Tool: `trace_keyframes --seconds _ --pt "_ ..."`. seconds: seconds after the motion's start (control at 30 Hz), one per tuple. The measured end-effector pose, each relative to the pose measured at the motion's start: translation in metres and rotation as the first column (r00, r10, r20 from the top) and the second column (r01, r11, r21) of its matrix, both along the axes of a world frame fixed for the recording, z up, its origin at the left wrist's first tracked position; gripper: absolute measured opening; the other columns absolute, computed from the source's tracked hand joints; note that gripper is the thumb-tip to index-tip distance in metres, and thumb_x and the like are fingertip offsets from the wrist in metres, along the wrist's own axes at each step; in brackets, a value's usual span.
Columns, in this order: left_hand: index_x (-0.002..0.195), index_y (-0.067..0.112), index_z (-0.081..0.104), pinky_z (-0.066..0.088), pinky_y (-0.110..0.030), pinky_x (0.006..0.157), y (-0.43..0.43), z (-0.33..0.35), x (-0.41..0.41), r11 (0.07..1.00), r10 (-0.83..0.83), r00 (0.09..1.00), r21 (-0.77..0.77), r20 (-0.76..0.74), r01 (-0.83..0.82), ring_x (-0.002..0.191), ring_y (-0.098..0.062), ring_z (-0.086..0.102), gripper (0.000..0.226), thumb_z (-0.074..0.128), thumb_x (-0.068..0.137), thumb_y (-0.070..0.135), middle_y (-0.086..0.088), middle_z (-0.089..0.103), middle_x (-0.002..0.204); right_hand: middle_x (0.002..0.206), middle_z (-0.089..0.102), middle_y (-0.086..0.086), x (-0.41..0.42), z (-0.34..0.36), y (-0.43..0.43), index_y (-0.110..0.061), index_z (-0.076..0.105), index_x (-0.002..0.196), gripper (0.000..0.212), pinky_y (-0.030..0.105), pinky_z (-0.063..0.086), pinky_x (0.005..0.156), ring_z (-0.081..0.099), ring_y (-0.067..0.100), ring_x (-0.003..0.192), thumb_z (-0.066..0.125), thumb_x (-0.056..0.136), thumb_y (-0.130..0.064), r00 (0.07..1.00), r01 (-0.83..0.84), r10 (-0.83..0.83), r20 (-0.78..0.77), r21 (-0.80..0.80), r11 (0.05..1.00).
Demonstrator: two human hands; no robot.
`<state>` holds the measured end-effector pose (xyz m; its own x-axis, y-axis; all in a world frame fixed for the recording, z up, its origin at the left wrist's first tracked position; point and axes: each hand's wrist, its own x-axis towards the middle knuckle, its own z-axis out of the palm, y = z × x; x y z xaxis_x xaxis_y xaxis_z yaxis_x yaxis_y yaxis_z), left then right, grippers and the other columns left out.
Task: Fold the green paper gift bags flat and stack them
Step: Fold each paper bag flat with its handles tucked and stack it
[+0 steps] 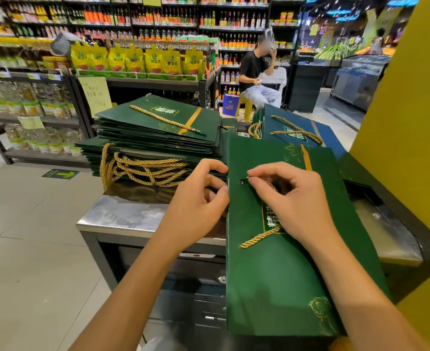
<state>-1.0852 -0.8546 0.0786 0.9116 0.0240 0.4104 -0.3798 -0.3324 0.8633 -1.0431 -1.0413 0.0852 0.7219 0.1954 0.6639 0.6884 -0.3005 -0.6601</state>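
Bag in work: we have one green bag (272, 287) lying flat under both hands. It reaches from just past the fingertips back toward the body, and its near end hangs off the surface (122, 216).
Left hand: our left hand (198, 198) curls its fingers round the bag's left edge and holds it there.
Right hand: our right hand (292, 198) is narrowed to a pinch on the dark tip of the gold cord (259, 238), right at the eyelet (241, 182). The rest of the cord runs under the palm and comes out at the wrist.
Done so far: beyond the left hand stands a tall stack (158, 133) of flattened green bags, with cord handles spilling from its near side. We judge a good part of the job finished.
This bag: the panels look folded flat already. We read the present step as tidying or seating the handle cord before the bag goes across.
Left to do: this bag has yet to go onto the stack.
Unclear: beyond the right hand lies a second pile (292, 133) of bags, the top one looking bluer. We cannot tell whether these are finished or waiting, so we cannot say how many remain.
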Motion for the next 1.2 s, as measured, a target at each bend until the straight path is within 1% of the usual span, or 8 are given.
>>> trace_keyframes --seconds 0.13,0.47,0.63,0.73,0.83,0.97,1.07,1.2 --pt "0.119 0.021 0.053 0.054 -0.06 0.069 0.0008 0.0023 -0.0019 0.999 -0.03 1.0 -0.025 0.009 0.03 0.077 -0.041 0.066 0.024 0.06 0.099 0.01 -0.007 0.07 0.09 0.089 0.072 -0.012 -0.0027 0.002 0.0 -0.017 0.078 0.095 0.012 0.014 0.045 0.072 0.065 0.009 0.079 0.075 0.089 -0.007 0.999 -0.005 0.006 0.037 -0.016 1.0" --pt "0.121 0.027 0.051 0.056 -0.061 0.066 0.0001 0.0015 -0.0024 0.997 -0.069 0.997 -0.024 0.047 0.07 0.075 -0.045 0.064 0.028 0.059 0.1 0.01 -0.011 0.064 0.092 0.091 0.07 -0.013 -0.004 0.0021 0.0007 -0.021 0.076 0.095 0.012 0.014 0.045 0.075 0.066 0.011 0.085 0.074 0.091 -0.01 0.998 -0.026 0.029 0.051 -0.069 0.997" --pt "0.118 0.021 0.046 0.048 -0.028 0.057 0.0002 0.0016 0.0002 0.995 -0.072 0.997 -0.061 0.025 0.074 0.059 -0.017 0.052 0.027 0.061 0.098 0.012 -0.006 0.061 0.09 0.095 0.057 -0.005 -0.0044 0.0031 0.0009 -0.028 0.068 0.127 0.04 0.022 0.045 0.08 0.059 0.013 0.092 0.062 0.097 -0.001 0.986 -0.079 0.104 0.131 -0.189 0.979" --pt "0.113 0.018 0.047 0.044 -0.024 0.055 -0.0014 0.002 0.0014 0.995 -0.07 0.997 -0.066 0.011 0.07 0.058 -0.015 0.047 0.023 0.062 0.097 0.015 -0.001 0.057 0.085 0.097 0.045 -0.004 -0.0026 0.0014 0.0021 -0.04 0.059 0.137 0.058 0.028 0.045 0.079 0.052 0.015 0.094 0.048 0.1 0.003 0.978 -0.068 0.127 0.166 -0.323 0.944" --pt "0.112 0.019 0.049 0.047 -0.03 0.061 -0.0031 0.0014 0.0021 0.997 -0.047 0.999 -0.063 0.021 0.048 0.061 -0.018 0.049 0.024 0.067 0.096 0.021 -0.001 0.058 0.085 0.102 0.046 -0.004 -0.0023 0.0001 0.0034 -0.031 0.063 0.129 0.045 0.036 0.048 0.083 0.053 0.016 0.099 0.045 0.102 -0.001 0.981 -0.057 0.114 0.155 -0.33 0.942" --pt "0.113 0.023 0.05 0.053 -0.041 0.062 -0.0046 0.0033 0.0005 0.997 -0.059 0.997 -0.046 0.05 0.061 0.059 -0.014 0.054 0.03 0.072 0.093 0.027 0.0 0.059 0.085 0.103 0.054 -0.005 -0.0061 0.0038 0.0034 -0.022 0.062 0.115 0.033 0.021 0.042 0.085 0.055 0.008 0.102 0.05 0.099 0.005 0.982 -0.072 0.11 0.154 -0.23 0.97" --pt "0.116 0.023 0.054 0.053 -0.03 0.061 -0.0038 0.0028 -0.0004 0.996 -0.093 0.992 -0.005 0.09 0.094 0.063 -0.014 0.056 0.028 0.071 0.094 0.021 -0.001 0.059 0.094 0.102 0.059 -0.001 -0.0056 0.0041 0.0023 -0.018 0.062 0.109 0.029 0.023 0.042 0.083 0.058 0.016 0.101 0.052 0.098 0.007 0.986 -0.108 0.128 0.11 -0.176 0.979" --pt "0.127 0.027 0.06 0.046 -0.014 0.076 -0.0056 0.0007 0.0013 0.989 -0.097 0.986 0.125 0.135 0.08 0.085 -0.003 0.058 0.034 0.067 0.096 0.016 0.004 0.06 0.115 0.1 0.062 -0.004 -0.0055 0.005 0.0004 -0.019 0.062 0.105 0.028 0.019 0.041 0.079 0.06 0.017 0.095 0.054 0.097 0.007 0.985 -0.157 0.164 0.059 -0.106 0.982"
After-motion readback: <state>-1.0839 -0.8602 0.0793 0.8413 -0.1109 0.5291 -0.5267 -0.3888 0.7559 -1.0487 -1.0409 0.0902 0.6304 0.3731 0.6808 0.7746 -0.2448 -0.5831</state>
